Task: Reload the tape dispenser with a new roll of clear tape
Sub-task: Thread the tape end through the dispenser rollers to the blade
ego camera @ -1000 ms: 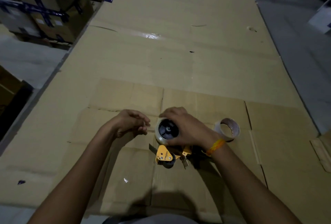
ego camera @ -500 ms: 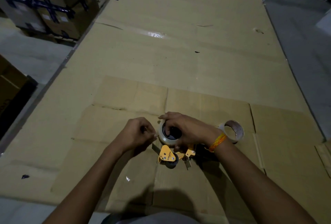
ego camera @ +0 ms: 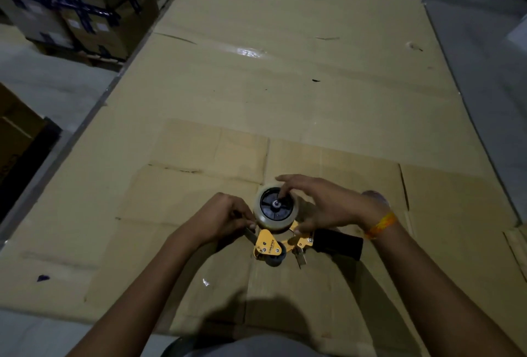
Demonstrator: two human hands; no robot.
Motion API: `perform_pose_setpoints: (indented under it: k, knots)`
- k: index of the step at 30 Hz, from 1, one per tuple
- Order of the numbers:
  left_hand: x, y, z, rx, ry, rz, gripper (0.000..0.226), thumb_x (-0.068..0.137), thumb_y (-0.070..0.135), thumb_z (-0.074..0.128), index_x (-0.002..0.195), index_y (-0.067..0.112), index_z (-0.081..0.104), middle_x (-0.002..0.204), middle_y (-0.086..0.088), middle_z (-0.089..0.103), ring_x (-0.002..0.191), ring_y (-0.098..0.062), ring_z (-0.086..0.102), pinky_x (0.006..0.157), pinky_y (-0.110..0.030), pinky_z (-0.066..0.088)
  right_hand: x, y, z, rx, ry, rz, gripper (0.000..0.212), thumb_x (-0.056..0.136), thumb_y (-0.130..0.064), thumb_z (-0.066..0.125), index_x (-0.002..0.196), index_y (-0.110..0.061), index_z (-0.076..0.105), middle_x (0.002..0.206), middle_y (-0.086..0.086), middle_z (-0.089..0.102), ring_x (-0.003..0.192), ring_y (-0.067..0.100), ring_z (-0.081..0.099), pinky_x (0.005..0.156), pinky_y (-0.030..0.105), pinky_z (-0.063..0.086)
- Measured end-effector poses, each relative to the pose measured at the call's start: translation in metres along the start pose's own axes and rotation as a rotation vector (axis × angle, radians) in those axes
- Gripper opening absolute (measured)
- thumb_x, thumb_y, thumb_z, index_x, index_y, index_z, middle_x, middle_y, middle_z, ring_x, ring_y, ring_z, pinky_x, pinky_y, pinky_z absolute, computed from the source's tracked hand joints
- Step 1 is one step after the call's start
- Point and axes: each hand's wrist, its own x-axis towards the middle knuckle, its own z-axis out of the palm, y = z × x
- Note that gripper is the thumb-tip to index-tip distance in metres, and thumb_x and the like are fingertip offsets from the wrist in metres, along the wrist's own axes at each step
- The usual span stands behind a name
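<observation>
Head view: a yellow tape dispenser (ego camera: 272,245) lies on a cardboard-covered surface (ego camera: 285,85), with the clear tape roll (ego camera: 275,208) mounted on its black hub. The left hand (ego camera: 225,218) pinches at the roll's left edge. The right hand (ego camera: 328,204) spreads loosely over the roll, one fingertip on the hub, gripping nothing.

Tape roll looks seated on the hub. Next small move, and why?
Probably draw the tape's free end down toward the roller with the left hand. The tape roll already sits on the black hub of the dispenser, the right hand steadies it, and the left hand's fingers pinch at the roll's edge; the end itself is too blurred to confirm.
</observation>
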Motion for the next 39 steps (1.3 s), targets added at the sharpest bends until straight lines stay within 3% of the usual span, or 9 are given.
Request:
perform_pose_setpoints:
  k: [4,9,14,19,22,25,33,36,39]
  knots:
    - [0.019,0.008,-0.013,-0.013,-0.158,-0.030,0.009,0.088,0.020,0.090,0.096,0.021,0.089,0.090,0.008,0.086,0.083,-0.006,0.080,0.083,-0.036,0.064,-0.036,0.027,-0.014,-0.089,-0.102,0.240,0.095,0.064,-0.046,0.102,0.144,-0.036,0.051,0.143,-0.019,0.054,0.131,0.009,0.051,0.099,0.032,0.050]
    - [0.041,0.012,-0.023,-0.018,-0.294,-0.034,0.010,0.086,0.021,0.092,0.096,0.021,0.090,0.088,0.006,0.086,0.083,-0.016,0.083,0.085,-0.041,0.067,-0.048,0.041,0.020,-0.096,-0.085,0.250,0.039,0.074,-0.044,0.096,0.099,-0.035,0.067,0.094,-0.016,0.068,0.087,0.004,0.066,0.071,0.019,0.051]
    - [0.075,0.023,-0.028,0.035,-0.284,0.013,0.010,0.088,0.019,0.090,0.097,0.016,0.089,0.090,0.003,0.086,0.084,-0.011,0.082,0.088,-0.038,0.067,-0.064,0.036,0.055,-0.017,-0.002,0.276,0.041,0.077,-0.056,0.087,0.099,-0.026,0.073,0.092,-0.005,0.073,0.083,0.011,0.069,0.074,0.044,0.061]
    - [0.126,0.052,-0.038,0.193,-0.458,-0.022,0.005,0.089,0.009,0.087,0.094,0.010,0.088,0.089,0.002,0.085,0.079,-0.001,0.078,0.083,-0.020,0.059,-0.070,0.017,0.076,0.113,0.096,0.302,0.044,0.077,-0.058,0.087,0.094,-0.023,0.068,0.085,-0.004,0.068,0.071,0.010,0.062,0.057,0.026,0.045]
    - [0.151,0.071,-0.039,0.276,-0.557,-0.072,0.009,0.092,-0.003,0.079,0.092,0.001,0.086,0.088,-0.005,0.086,0.076,-0.002,0.078,0.092,-0.034,0.065,-0.067,-0.002,0.090,0.217,0.149,0.334,0.039,0.079,-0.056,0.087,0.092,-0.028,0.063,0.085,-0.006,0.066,0.073,0.011,0.063,0.058,0.021,0.041]
    - [0.162,0.091,-0.039,0.487,-0.625,-0.081,0.003,0.087,0.013,0.089,0.087,0.016,0.088,0.076,0.015,0.079,0.084,-0.003,0.071,0.093,-0.035,0.059,-0.060,-0.012,0.099,0.256,0.193,0.375,0.042,0.078,-0.058,0.086,0.092,-0.025,0.065,0.083,-0.004,0.067,0.071,0.011,0.063,0.059,0.024,0.043]
    - [0.142,0.082,-0.035,0.525,-0.518,-0.003,0.009,0.095,0.009,0.079,0.102,0.006,0.085,0.103,-0.003,0.084,0.096,-0.016,0.075,0.095,-0.035,0.060,-0.067,-0.016,0.073,0.585,0.301,0.513,0.036,0.083,-0.039,0.091,0.094,-0.015,0.067,0.071,0.000,0.077,0.060,0.008,0.074,0.054,0.021,0.054]
    - [0.126,0.069,-0.029,0.538,-0.377,0.011,0.012,0.094,0.006,0.078,0.102,0.013,0.084,0.108,-0.004,0.083,0.103,-0.021,0.077,0.096,-0.040,0.063,-0.059,0.003,0.049,0.407,0.569,0.542,0.053,0.075,-0.047,0.093,0.109,-0.019,0.062,0.097,-0.010,0.068,0.077,0.003,0.067,0.059,0.016,0.046]
    - [0.120,0.064,-0.022,0.554,-0.306,-0.004,0.010,0.091,0.009,0.082,0.099,0.014,0.085,0.103,-0.006,0.083,0.097,-0.023,0.078,0.092,-0.042,0.065,-0.033,0.022,0.044,0.146,0.480,0.381,0.096,0.068,-0.058,0.095,0.146,-0.028,0.048,0.143,-0.005,0.045,0.129,0.013,0.048,0.097,0.025,0.050]
